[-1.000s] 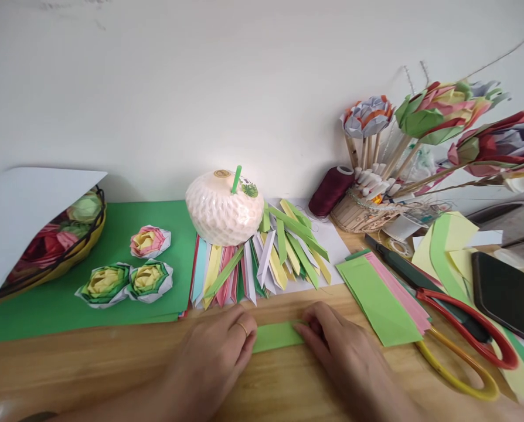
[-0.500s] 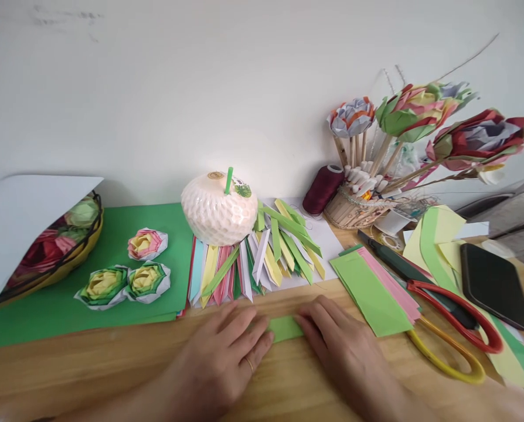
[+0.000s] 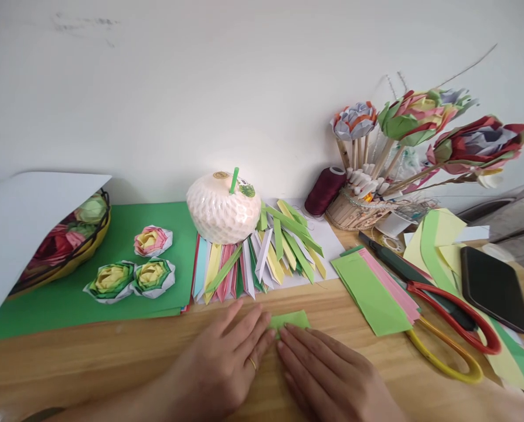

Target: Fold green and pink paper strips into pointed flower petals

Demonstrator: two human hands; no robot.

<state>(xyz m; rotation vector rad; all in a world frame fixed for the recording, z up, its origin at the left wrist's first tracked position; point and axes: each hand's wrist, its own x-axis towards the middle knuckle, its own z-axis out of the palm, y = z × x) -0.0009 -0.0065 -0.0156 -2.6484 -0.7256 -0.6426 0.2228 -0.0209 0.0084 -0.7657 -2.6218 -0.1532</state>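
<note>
A small light green paper piece (image 3: 291,319) lies flat on the wooden table between my hands, partly covered by their fingers. My left hand (image 3: 227,360) rests on its left end, fingers spread and a ring on one finger. Flat over its lower right part lies my right hand (image 3: 332,372), with fingers stretched out side by side. Just beyond are folded paper strips (image 3: 227,272) in many colours. To the right is a stack of light green and pink paper rectangles (image 3: 371,293).
Scissors (image 3: 455,305) with red and yellow handles and a black phone (image 3: 493,287) lie right. Behind stand a textured white container (image 3: 224,208), maroon thread (image 3: 325,190) and a flower basket (image 3: 354,212). Folded paper flowers (image 3: 154,277) rest on green sheets (image 3: 152,308) at left.
My right hand has moved left and toward me, from the paper's right end onto its lower part. More of the paper's right end shows. The view has shifted slightly.
</note>
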